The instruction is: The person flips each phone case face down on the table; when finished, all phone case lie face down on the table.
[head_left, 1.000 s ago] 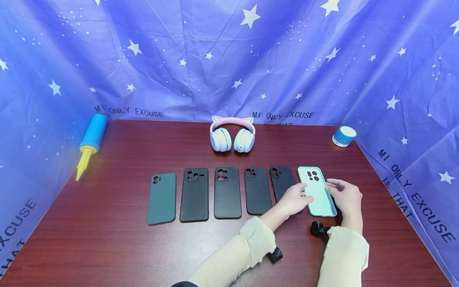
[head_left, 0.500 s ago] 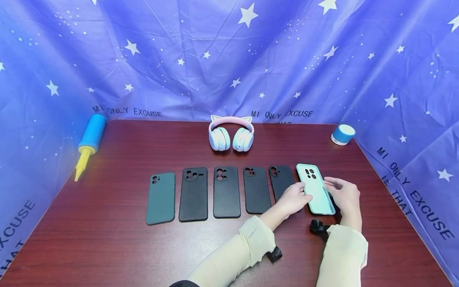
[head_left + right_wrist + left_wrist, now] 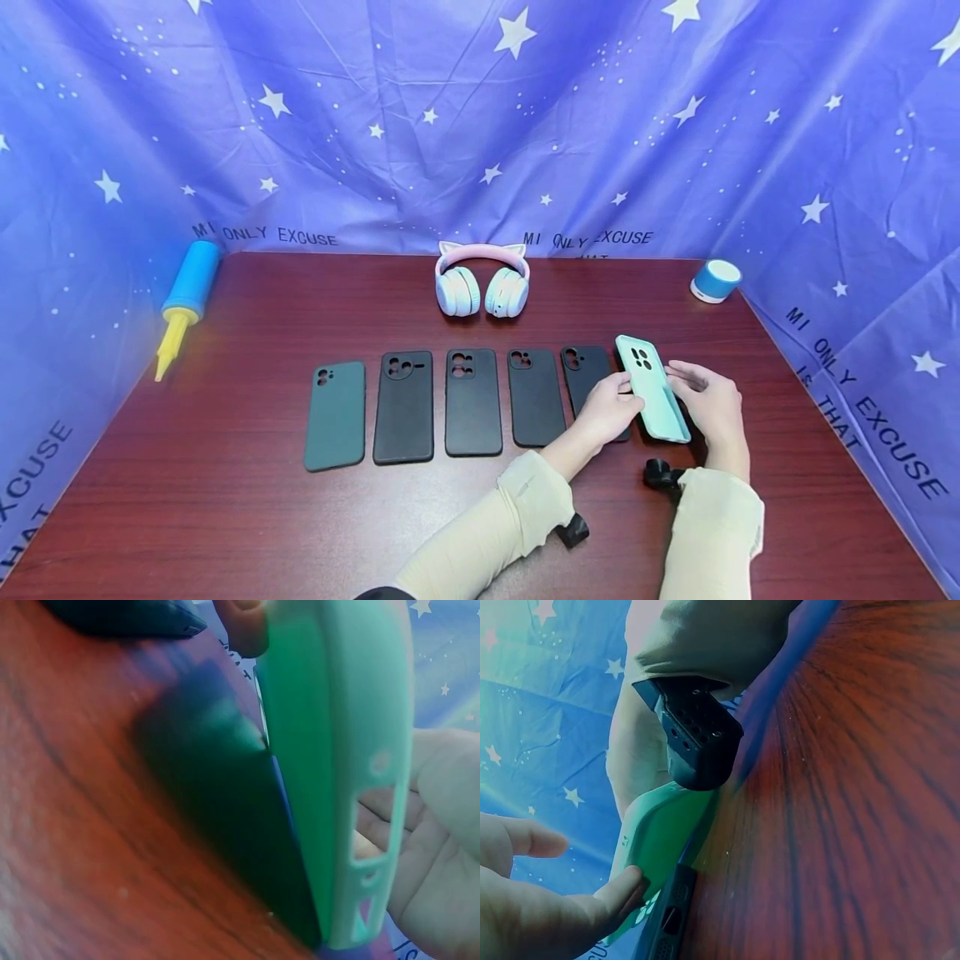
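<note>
A mint-green phone case (image 3: 654, 392) is tilted at the right end of a row of cases, its hollow inside partly showing. My left hand (image 3: 606, 408) pinches its left edge, thumb on the near side; in the left wrist view a fingertip of the left hand (image 3: 562, 907) overlaps the case's edge. My right hand (image 3: 712, 408) holds the opposite long edge, fingers partly hidden. In the right wrist view, the case (image 3: 304, 765) stands steeply over the table, port cutouts facing the camera, with the right hand (image 3: 442, 847) behind it. A black phone case (image 3: 587, 371) lies partly under my left hand.
Further left in the row lie several cases: black ones (image 3: 536, 400) (image 3: 473, 417) (image 3: 404, 421) and a dark green one (image 3: 334, 417). Cat-ear headphones (image 3: 482, 283) rest behind them. A small blue speaker (image 3: 716, 282) and a blue-yellow hand pump (image 3: 187, 287) sit near the back corners.
The mint-green case has turned from nearly flat toward the camera to a steeper tilt, its right side swinging up. Both hands have shifted slightly left with it.
</note>
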Demonstrator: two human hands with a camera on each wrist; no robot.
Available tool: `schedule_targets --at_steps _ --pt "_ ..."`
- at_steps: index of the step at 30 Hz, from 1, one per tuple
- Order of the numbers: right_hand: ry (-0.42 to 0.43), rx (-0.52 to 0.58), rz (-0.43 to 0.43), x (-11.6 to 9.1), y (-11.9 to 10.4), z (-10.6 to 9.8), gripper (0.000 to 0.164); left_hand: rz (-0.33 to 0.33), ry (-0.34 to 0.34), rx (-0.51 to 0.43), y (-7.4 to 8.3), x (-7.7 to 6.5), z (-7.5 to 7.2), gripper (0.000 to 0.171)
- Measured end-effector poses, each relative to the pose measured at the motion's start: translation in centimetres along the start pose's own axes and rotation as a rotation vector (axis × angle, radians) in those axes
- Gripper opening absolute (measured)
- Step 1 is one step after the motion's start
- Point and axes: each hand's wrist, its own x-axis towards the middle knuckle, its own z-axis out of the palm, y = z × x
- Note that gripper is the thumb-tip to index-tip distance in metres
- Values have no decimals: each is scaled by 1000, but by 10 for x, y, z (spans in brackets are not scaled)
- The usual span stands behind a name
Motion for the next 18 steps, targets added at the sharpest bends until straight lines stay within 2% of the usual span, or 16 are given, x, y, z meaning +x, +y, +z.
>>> schedule_targets --at_steps 3,11,18 --pt "-49 47 2 -1 0 -1 46 24 15 17 1 0 0 51" --pt "-189 293 24 0 -2 0 60 56 18 61 2 -3 -2 50" --pt "-300 487 13 0 -5 -3 67 129 5 101 2 -3 -2 49"
